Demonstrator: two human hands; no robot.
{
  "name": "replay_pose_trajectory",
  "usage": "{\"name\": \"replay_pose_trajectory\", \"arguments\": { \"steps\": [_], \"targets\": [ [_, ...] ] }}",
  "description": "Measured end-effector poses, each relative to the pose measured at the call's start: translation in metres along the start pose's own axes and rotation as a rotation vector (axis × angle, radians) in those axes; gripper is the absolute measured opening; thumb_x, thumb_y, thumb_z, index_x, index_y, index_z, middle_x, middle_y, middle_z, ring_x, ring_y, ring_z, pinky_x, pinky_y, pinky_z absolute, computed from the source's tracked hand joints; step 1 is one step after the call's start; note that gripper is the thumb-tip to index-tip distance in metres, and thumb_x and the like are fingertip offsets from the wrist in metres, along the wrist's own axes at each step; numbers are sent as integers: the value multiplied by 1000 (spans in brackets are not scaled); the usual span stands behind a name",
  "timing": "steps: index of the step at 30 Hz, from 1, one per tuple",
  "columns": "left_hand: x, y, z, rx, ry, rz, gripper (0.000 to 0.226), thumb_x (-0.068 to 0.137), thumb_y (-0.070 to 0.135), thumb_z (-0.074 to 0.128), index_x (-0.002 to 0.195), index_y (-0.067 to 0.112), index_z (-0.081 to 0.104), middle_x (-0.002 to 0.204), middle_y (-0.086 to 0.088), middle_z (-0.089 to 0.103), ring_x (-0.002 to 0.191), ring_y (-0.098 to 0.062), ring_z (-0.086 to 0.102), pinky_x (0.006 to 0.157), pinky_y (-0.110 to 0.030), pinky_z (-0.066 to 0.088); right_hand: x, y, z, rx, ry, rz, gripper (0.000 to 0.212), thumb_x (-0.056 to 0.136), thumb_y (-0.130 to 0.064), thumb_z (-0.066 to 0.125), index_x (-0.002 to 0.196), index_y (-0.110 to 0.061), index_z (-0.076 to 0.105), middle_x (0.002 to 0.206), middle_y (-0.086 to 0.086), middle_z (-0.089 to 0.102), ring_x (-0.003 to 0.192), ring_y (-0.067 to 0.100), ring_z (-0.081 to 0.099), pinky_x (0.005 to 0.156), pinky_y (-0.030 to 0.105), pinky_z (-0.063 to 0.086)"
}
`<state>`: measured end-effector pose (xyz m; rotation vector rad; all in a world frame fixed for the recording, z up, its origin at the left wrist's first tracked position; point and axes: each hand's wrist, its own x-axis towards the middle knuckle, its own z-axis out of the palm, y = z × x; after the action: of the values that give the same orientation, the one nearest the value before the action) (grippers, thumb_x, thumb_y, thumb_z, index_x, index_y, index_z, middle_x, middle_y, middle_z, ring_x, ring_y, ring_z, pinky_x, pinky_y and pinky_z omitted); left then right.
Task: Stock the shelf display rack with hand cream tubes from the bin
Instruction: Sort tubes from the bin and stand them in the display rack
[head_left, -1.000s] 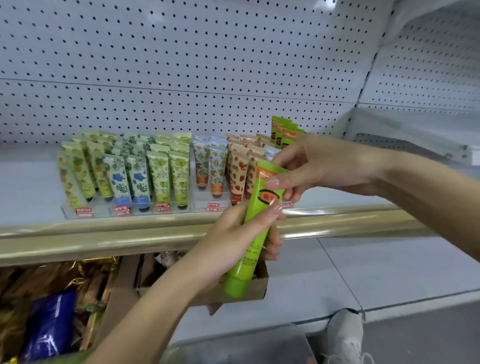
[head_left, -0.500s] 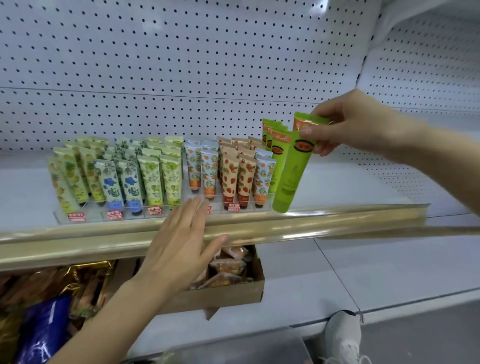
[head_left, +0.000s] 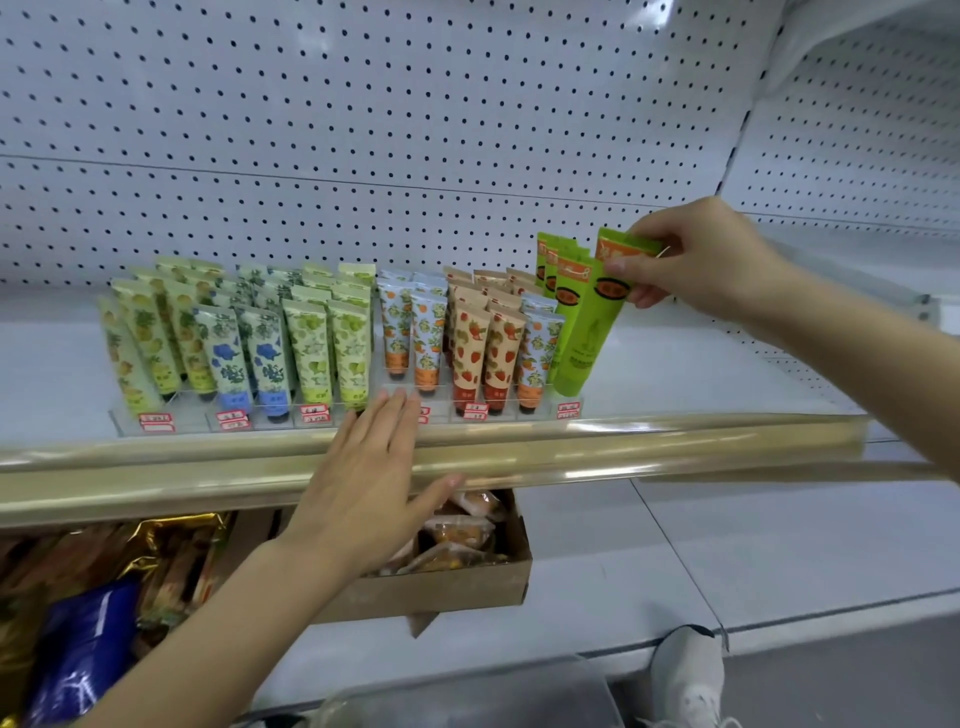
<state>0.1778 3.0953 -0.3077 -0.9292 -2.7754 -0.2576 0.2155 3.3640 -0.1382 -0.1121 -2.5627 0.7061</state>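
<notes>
The green hand cream tube (head_left: 589, 338) has come down to the right end of the clear display rack (head_left: 540, 409), right of frame centre, cap lowest, just ahead of the other green tubes (head_left: 551, 260). The right hand (head_left: 696, 260) pinches its crimped top, while the left hand (head_left: 363, 467), fingers straight and together, lies flat with fingertips at the rack's front.

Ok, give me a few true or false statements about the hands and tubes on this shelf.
1. The right hand pinches the green tube by its flat top end. True.
2. The left hand grips a tube. False: the left hand is open, holding nothing.
3. The green tube is at the display rack's right end. True.
4. The strawberry tubes stand at the rack's far left. False: the strawberry tubes stand right of centre.
</notes>
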Motion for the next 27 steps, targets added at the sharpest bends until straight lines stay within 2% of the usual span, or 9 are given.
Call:
{"name": "replay_pose_trajectory", "arguments": {
  "steps": [2,7,10,13,17,19,23,26,27],
  "targets": [
    [1,-1,-1,20,-24,-4,108,67,79,-13,153,14,-12,162,-2,-12,148,-15,-13,109,-29,-17,3,2,2,-3,3,3,16,85,-21,69,85,-5,69,67,4,69,49,0,63,58,11,52],
    [1,0,-4,12,-75,-22,105,70,80,-6,152,14,-15,161,0,-17,147,-15,-18,107,-30,-20,7,6,11,-15,-25,35,15,84,-23,70,82,-8,70,66,3,70,54,5,66,71,29,58],
    [3,3,-8,-4,-125,-49,101,74,76,4,151,15,-18,160,0,-21,146,-14,-21,106,-30,-22,7,8,16,-21,-41,43,14,83,-22,71,82,-8,70,67,5,70,54,6,67,73,33,58],
    [3,4,-9,-11,-151,-56,103,73,79,4,150,15,-20,159,1,-23,145,-14,-24,107,-31,-22,6,10,18,-27,-56,60,13,83,-22,72,81,-9,70,67,5,70,54,6,66,74,36,58],
    [3,1,-4,-18,-146,-33,118,56,88,-15,150,16,-22,159,1,-24,144,-13,-24,109,-33,-22,10,12,20,91,4,105,9,84,-10,70,75,-10,68,67,9,70,59,18,68,76,37,59],
    [3,0,-5,-22,-147,-35,117,58,88,-14,150,16,-22,159,1,-23,143,-11,-26,108,-32,-22,13,12,19,136,40,131,14,84,-2,66,73,-11,66,68,11,70,61,22,69,76,37,59],
    [2,4,-10,-41,-173,-57,104,72,80,5,150,16,-21,159,3,-24,134,-4,-30,107,-31,-23,13,11,23,140,14,147,14,83,-1,67,73,-9,64,68,13,69,62,23,69,75,37,59],
    [3,2,-8,-33,-160,-41,112,63,86,-8,150,17,-22,158,3,-25,133,-3,-30,107,-31,-23,12,11,27,131,24,145,4,83,-5,69,81,-4,66,69,12,69,62,21,69,73,33,60],
    [3,2,-8,-32,-158,-38,115,59,87,-12,150,17,-22,158,3,-25,133,-3,-30,107,-31,-23,11,10,28,125,30,148,6,83,-7,70,85,-2,67,70,12,70,62,20,69,71,29,60]
  ]
}}
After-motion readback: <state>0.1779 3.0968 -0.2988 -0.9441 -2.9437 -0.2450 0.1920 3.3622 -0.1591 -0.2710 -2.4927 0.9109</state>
